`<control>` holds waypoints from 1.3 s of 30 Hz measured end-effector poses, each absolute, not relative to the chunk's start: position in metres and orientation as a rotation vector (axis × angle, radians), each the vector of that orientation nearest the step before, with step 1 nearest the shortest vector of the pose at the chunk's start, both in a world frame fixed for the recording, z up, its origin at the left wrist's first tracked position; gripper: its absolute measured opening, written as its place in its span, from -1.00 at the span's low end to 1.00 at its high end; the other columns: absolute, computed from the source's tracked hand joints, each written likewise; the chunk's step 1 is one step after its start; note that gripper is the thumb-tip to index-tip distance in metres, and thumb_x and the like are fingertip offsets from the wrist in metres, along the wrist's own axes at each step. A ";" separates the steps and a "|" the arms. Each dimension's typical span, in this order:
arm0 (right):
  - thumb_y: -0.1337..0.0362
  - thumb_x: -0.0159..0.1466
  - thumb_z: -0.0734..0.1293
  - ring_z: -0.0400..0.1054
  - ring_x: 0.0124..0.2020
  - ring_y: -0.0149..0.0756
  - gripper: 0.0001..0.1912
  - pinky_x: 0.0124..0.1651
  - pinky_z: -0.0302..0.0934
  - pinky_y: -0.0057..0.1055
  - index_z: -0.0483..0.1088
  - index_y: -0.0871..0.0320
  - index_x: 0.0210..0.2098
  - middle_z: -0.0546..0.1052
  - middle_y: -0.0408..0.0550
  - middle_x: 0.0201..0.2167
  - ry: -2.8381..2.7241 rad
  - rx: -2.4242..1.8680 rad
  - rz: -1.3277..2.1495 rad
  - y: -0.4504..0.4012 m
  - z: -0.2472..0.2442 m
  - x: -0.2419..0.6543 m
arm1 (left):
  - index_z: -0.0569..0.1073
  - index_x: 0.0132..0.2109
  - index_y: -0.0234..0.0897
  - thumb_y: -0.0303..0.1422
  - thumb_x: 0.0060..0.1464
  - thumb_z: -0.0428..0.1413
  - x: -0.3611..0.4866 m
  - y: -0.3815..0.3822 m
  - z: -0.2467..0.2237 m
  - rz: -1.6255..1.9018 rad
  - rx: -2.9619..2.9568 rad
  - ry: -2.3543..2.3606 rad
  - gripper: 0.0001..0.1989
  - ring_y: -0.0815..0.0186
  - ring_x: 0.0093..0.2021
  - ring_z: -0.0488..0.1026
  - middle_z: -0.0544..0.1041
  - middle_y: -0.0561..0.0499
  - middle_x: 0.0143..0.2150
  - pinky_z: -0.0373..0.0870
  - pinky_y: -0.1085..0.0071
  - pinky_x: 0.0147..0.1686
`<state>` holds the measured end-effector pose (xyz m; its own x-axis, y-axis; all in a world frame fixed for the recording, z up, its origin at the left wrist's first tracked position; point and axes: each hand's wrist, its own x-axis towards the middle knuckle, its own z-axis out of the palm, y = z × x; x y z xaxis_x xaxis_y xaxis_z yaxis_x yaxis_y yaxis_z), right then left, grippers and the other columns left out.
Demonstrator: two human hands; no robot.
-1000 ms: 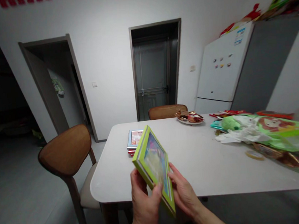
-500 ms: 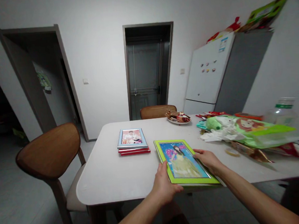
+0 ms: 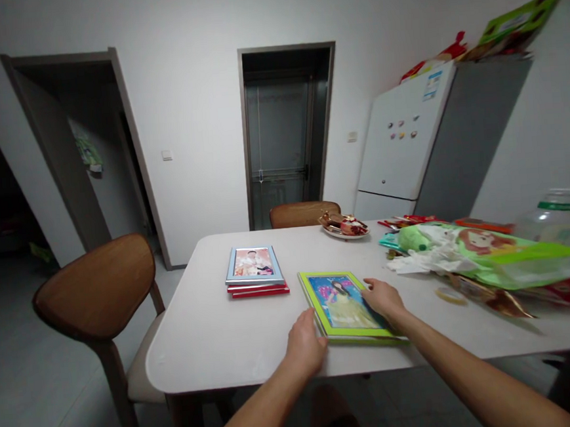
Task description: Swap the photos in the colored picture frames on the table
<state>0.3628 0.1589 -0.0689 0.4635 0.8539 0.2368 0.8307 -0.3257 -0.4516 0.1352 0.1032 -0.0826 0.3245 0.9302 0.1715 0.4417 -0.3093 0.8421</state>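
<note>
A lime-green picture frame (image 3: 346, 304) with a picture of a figure in a pale yellow gown rests near the table's front edge, face up. Its side looks thick, and what lies under it I cannot make out. My left hand (image 3: 304, 343) grips its left edge close to the front corner, thumb side against the rim. Over the right edge curls my right hand (image 3: 385, 301), fingertips on the border. To the left, a light-blue picture frame (image 3: 255, 279) lies on top of red-edged frames (image 3: 261, 292) in a stack.
The white table (image 3: 217, 350) also bears a plate of wrapped items (image 3: 344, 225) at the back. Crumpled green packaging (image 3: 505, 249), tissues and a clear plastic jar (image 3: 552, 219) crowd its right side. Brown chairs (image 3: 98, 287) stand at the left and far side.
The green frame has come down flatter onto the table, slightly away from its front edge. Both hands have stayed on its sides; my left hand has shifted a little left.
</note>
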 end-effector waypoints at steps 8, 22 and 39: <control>0.21 0.20 0.16 0.26 -0.15 -0.31 -0.70 -0.12 0.18 -0.24 0.24 0.19 -0.10 0.33 0.00 -0.10 -1.929 -1.794 -0.016 0.198 -0.059 0.215 | 0.22 0.02 -0.39 -0.50 -0.13 0.07 0.065 0.142 -0.095 1.144 1.459 1.372 -0.52 0.24 -0.01 0.29 0.36 -0.20 -0.02 0.16 0.38 -0.03; 0.42 0.01 0.26 0.20 -0.08 -0.25 -0.72 -0.02 0.06 -0.31 0.31 0.23 -0.24 0.38 0.05 -0.16 -2.268 -1.293 0.042 0.139 -0.057 0.138 | 0.37 -0.24 -0.39 -0.27 -0.04 0.02 0.036 0.137 -0.083 1.526 0.816 1.041 -0.73 0.26 -0.25 0.44 0.50 -0.11 -0.29 0.35 0.37 -0.24; 0.08 0.06 0.21 0.38 -0.24 -0.25 -0.52 -0.27 0.27 -0.35 0.20 0.10 -0.04 0.47 -0.04 -0.20 -1.053 -0.924 1.400 0.057 -0.007 0.175 | 0.10 0.13 -0.27 -0.61 -0.07 -0.14 0.020 0.022 -0.077 1.192 2.509 1.145 -0.43 0.22 0.11 0.15 0.24 -0.12 0.11 0.19 0.24 0.04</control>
<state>0.1748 0.0571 -0.0070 -0.0939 0.9952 0.0265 -0.3014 -0.0031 -0.9535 0.0200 0.0224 -0.0774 0.3974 0.6878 0.6075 0.5796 -0.7014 0.4149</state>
